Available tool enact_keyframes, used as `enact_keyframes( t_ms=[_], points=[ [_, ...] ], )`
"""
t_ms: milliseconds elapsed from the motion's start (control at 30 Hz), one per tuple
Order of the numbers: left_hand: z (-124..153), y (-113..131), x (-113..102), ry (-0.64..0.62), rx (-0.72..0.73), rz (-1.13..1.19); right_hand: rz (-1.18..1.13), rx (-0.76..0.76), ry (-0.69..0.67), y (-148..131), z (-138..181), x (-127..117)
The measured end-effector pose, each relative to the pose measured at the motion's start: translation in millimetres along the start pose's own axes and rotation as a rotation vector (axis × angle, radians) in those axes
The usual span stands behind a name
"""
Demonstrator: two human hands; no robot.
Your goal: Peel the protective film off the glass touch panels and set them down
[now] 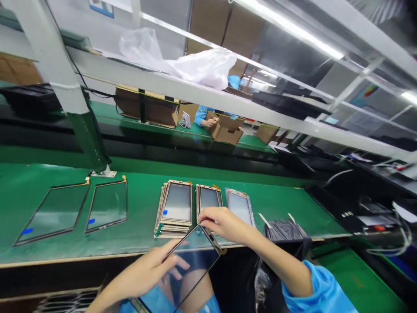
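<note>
A clear touch screen panel (200, 256) with a thin dark border is held tilted over my lap, just in front of the bench edge. My right hand (223, 221) pinches its top corner between thumb and fingers. Along its left edge, my left hand (156, 265) grips the panel, with some fingers seen through the glass. Beyond my hands stand a tall stack of framed panels (177, 202), a second stack (208, 198) partly hidden by my right hand, and a panel in clear film (239, 204). Two single panels with blue tabs, one wider (55, 208) and one narrower (109, 202), lie at left.
The green bench (140, 208) has a metal post (87, 134) at its back left. A black bag (286, 234) hangs from the front edge at right. Plastic sheeting (202, 67) lies on the overhead shelf. A co-worker's hand (210, 122) is beside a cardboard box (228, 129).
</note>
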State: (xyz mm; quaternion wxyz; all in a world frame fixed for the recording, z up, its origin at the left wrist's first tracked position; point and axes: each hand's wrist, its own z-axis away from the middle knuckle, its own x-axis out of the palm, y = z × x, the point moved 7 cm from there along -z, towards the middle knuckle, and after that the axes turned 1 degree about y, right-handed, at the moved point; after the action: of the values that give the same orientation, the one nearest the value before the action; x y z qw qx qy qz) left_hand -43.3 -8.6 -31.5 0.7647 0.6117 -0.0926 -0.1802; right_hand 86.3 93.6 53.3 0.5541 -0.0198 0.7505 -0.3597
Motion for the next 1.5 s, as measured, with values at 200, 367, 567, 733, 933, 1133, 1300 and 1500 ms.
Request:
enact_keyframes(
  t_ms=[200,367,567,733,933,1133,1300,1500],
  points=[
    [5.5,19.3,-12.0,0.042,0.008,-0.145,0.105,-0.052,-0.028,6.2,8.1,-1.0],
    [3.4,22.5,-20.8,0.079,-0.049,-0.204,0.337,-0.248,0.05,-1.0,8.0,-3.4],
    [-23.2,22.4,-7.3,-0.081,-0.12,0.062,0.33,-0.378,0.454,-7.6,42.7,-10.5],
    [-41.3,24.8,-21.5,-0.077,-0.12,0.172,-0.663,-0.001,0.414,16.3,89.6,-16.2],
    [-42.2,29.3,-26.7,-0.085,-0.143,0.088,-0.546,0.201,1.149,62.6,148.2,-84.9],
    [-43.2,42.2,-8.5,-0.062,-0.104,-0.152,-0.068,0.027,0.613,40.8,69.7,-53.1],
    [-38.4,42.9,2.3,-0.105,-0.087,-0.3,0.032,-0.147,0.172,27.1,31.9,-18.9],
    [-38.9,53.3,9.3,-0.079,-0.03,-0.429,0.112,-0.143,0.046,27.2,39.7,-18.1]
  ],
)
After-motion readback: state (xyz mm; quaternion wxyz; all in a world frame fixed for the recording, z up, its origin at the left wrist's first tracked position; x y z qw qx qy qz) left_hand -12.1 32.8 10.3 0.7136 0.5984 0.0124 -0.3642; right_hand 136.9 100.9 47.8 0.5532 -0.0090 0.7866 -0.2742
